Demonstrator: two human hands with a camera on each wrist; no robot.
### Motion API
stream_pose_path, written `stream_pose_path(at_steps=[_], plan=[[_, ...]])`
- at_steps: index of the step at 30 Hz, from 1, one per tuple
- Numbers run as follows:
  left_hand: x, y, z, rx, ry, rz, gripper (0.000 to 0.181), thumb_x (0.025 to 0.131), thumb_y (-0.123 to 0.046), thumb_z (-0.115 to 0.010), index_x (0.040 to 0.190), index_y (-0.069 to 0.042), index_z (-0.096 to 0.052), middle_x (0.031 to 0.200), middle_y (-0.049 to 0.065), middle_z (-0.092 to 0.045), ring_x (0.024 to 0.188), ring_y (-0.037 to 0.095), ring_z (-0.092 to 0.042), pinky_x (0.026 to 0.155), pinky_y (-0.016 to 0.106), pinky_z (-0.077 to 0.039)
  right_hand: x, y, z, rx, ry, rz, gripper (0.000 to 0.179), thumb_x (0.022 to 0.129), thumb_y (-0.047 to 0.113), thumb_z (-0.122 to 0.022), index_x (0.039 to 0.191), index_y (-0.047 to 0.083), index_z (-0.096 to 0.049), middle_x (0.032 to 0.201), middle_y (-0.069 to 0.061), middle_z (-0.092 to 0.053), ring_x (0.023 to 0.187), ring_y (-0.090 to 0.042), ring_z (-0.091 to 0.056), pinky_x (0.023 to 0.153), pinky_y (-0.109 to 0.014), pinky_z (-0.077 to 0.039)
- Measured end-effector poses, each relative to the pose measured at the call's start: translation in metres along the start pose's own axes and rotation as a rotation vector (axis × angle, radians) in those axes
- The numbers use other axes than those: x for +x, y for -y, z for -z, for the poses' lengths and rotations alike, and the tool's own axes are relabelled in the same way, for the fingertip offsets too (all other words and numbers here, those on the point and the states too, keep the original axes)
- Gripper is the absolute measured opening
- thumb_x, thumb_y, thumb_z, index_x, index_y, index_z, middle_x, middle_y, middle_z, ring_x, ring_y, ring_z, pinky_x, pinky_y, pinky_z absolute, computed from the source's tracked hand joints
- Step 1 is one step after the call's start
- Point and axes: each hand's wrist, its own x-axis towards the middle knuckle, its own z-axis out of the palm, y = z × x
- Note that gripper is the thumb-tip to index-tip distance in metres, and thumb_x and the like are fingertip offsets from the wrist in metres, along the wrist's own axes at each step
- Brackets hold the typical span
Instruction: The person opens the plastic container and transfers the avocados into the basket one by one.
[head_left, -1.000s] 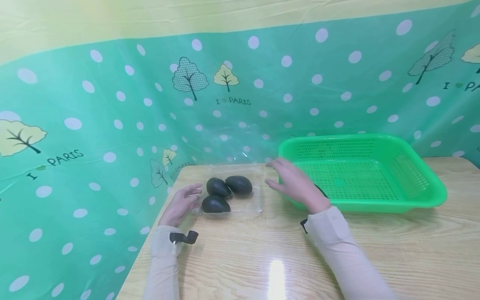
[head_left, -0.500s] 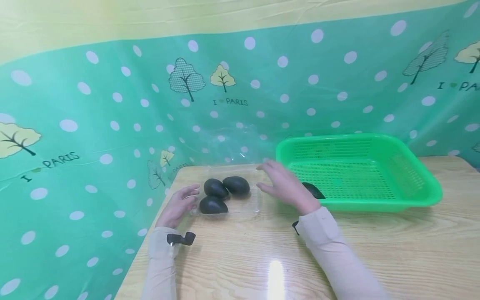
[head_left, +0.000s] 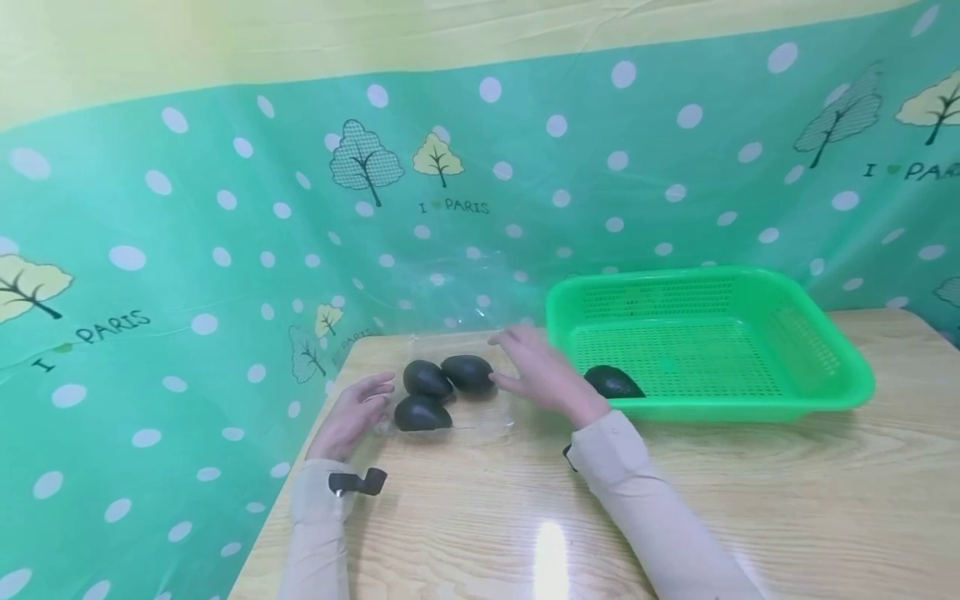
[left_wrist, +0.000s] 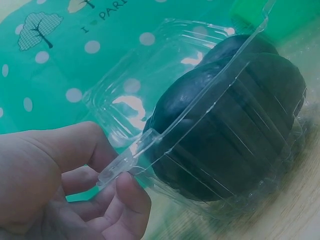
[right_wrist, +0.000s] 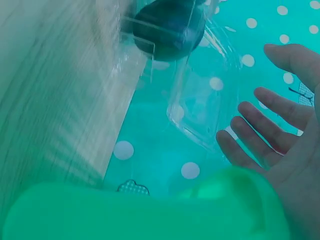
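Three dark, egg-shaped avocados, among them a front one [head_left: 422, 413], a left one [head_left: 427, 380] and a right one [head_left: 467, 373], lie in a clear plastic clamshell box [left_wrist: 120, 112] with its lid raised. My left hand [head_left: 352, 417] pinches the box's edge tab between thumb and finger, as the left wrist view shows. Above the box's right side hovers my right hand [head_left: 543, 373], fingers spread and holding nothing. Its fingertips are near the right avocado, and in the right wrist view they are apart from the box. Another avocado [head_left: 612, 382] rests inside the green basket [head_left: 735, 408].
The basket stands right of the box, with its raised rim beside my right forearm. Both sit on a wooden table [head_left: 480, 508]. A green dotted curtain [head_left: 247, 250] hangs behind and along the left side.
My right hand has moved left, from the basket's edge to above the box. The basket's avocado has come into view from behind my arm. My left hand stays at the box.
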Motion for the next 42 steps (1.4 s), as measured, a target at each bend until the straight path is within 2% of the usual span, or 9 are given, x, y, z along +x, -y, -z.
stream_pose_path(at_steps=[4,11,20,24,36,42], plan=[[-0.002,0.000,0.002,0.008,-0.001,-0.002,0.055,0.097,-0.006,-0.046,0.151,-0.004,-0.036,0.149,0.026,-0.041,0.134,0.037,-0.043,0.106,0.041,-0.042,0.004,0.005,-0.005,0.021,0.034,-0.020,0.054,0.092,0.030,-0.069,0.138,0.007,-0.053,0.138,-0.010,-0.052,0.129,-0.027,-0.049,0.106,-0.040,-0.046],[0.000,-0.002,0.005,-0.015,0.003,0.001,0.057,0.096,-0.005,-0.046,0.151,-0.004,-0.035,0.150,0.024,-0.040,0.133,0.036,-0.043,0.108,0.042,-0.041,0.010,0.012,-0.008,0.057,0.047,-0.025,0.058,0.093,0.031,-0.068,0.142,0.008,-0.049,0.144,-0.009,-0.048,0.136,-0.027,-0.043,0.112,-0.042,-0.040],[-0.003,0.003,0.006,-0.016,-0.006,0.002,0.057,0.097,-0.005,-0.047,0.152,-0.004,-0.034,0.150,0.026,-0.040,0.127,0.036,-0.046,0.089,0.028,-0.049,0.016,0.013,-0.018,0.102,0.084,-0.023,0.063,0.091,0.030,-0.070,0.145,0.006,-0.045,0.144,-0.012,-0.047,0.134,-0.028,-0.043,0.111,-0.042,-0.041],[-0.003,0.005,0.006,-0.017,-0.008,0.004,0.057,0.096,-0.004,-0.046,0.151,-0.004,-0.036,0.148,0.026,-0.041,0.125,0.036,-0.046,0.087,0.025,-0.049,0.019,0.012,-0.024,0.107,0.093,-0.036,0.066,0.092,0.031,-0.070,0.147,0.007,-0.043,0.146,-0.012,-0.046,0.137,-0.027,-0.042,0.112,-0.042,-0.040],[-0.001,0.003,0.004,-0.018,-0.007,-0.008,0.056,0.095,-0.004,-0.047,0.150,-0.006,-0.039,0.148,0.024,-0.042,0.118,0.034,-0.049,0.087,0.026,-0.049,0.031,0.011,-0.033,0.137,0.109,-0.037,0.067,0.091,0.032,-0.070,0.148,0.008,-0.042,0.151,-0.010,-0.041,0.140,-0.027,-0.039,0.114,-0.042,-0.037],[0.002,0.002,0.000,-0.039,0.001,-0.008,0.056,0.095,-0.003,-0.047,0.151,-0.006,-0.038,0.148,0.024,-0.042,0.114,0.032,-0.050,0.082,0.024,-0.051,0.032,0.010,-0.038,0.145,0.147,-0.072,0.071,0.091,0.029,-0.071,0.150,0.009,-0.039,0.154,-0.012,-0.038,0.141,-0.028,-0.038,0.114,-0.043,-0.036]])
